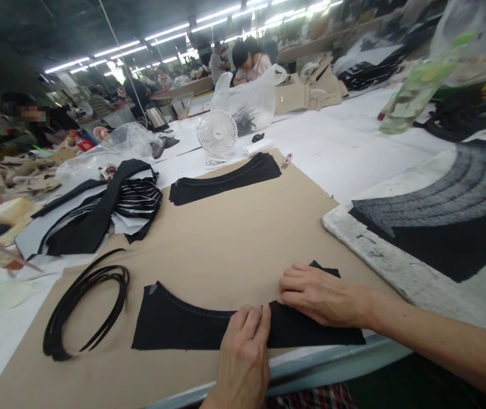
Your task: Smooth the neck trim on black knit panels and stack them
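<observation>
A black curved fabric piece point(179, 325) lies flat on brown paper point(243, 238) in front of me, its concave edge facing away and folded over in a narrow strip. My left hand point(245, 349) presses on its middle, fingers together and bent at the curved edge. To the right, my right hand point(317, 292) pinches the same edge with curled fingers; its fingertips are partly hidden. A coil of narrow black strip point(53, 341) rests left of the piece. Farther back is a small stack of similar black pieces point(230, 183).
A grey-white board point(366, 250) on the right carries black fabric with adhesive-like marks. Bundled black and white pieces point(85, 221) lie at left. Behind stand a small white fan point(217, 135), plastic bags and a greenish bottle point(417, 91). Other people work in the background.
</observation>
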Available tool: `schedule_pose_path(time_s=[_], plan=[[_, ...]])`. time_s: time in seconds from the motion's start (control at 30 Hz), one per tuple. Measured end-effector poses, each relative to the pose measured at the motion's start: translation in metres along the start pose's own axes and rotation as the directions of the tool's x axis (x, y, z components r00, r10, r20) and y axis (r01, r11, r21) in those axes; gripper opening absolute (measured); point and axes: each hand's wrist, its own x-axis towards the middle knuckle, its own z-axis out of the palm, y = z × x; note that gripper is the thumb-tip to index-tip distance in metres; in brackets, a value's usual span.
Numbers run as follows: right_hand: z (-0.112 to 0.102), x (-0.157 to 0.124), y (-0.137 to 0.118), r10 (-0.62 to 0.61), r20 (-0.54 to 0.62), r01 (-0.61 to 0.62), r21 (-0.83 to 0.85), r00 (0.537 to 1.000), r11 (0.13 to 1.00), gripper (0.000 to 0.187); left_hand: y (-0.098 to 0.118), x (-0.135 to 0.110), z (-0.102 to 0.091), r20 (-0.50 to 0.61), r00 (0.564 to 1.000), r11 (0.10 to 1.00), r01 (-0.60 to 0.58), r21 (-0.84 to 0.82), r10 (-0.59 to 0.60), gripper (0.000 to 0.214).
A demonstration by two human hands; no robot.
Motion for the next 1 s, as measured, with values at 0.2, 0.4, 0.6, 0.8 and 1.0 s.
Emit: schedule_pose_path(time_s=[0.2, 0.4, 0.6, 0.8, 1.0], plan=[[0.005, -0.007, 0.001, -0.064, -0.057, 0.061, -0.052, 0.996, 0.997, 0.025, -0.003, -0.009, -0.007, -0.037, 0.994, 0.992, -0.1, 0.084, 0.103, 0.052], [-0.004, -0.005, -0.004, 0.011, -0.025, -0.012, -0.049, 1.0, 0.999, 0.024, 0.002, 0.016, -0.018, 0.07, 0.986, 0.983, 0.156, -0.102, -0.149, 0.036], [-0.006, -0.004, -0.004, 0.063, -0.007, -0.064, -0.039, 0.998, 0.997, 0.012, 0.012, 0.028, -0.006, 0.134, 0.983, 0.99, 0.136, -0.047, -0.129, 0.038], [-0.005, -0.008, 0.0, 0.006, -0.034, -0.01, -0.12, 0.999, 0.993, 0.012, 0.01, 0.003, 0.008, -0.006, 0.991, 0.977, -0.13, 0.17, 0.133, 0.048], [-0.012, -0.007, 0.0, 0.059, -0.039, -0.062, -0.073, 0.997, 0.995, 0.009, 0.009, 0.009, -0.002, -0.039, 0.999, 1.0, -0.002, -0.024, 0.002, 0.044]])
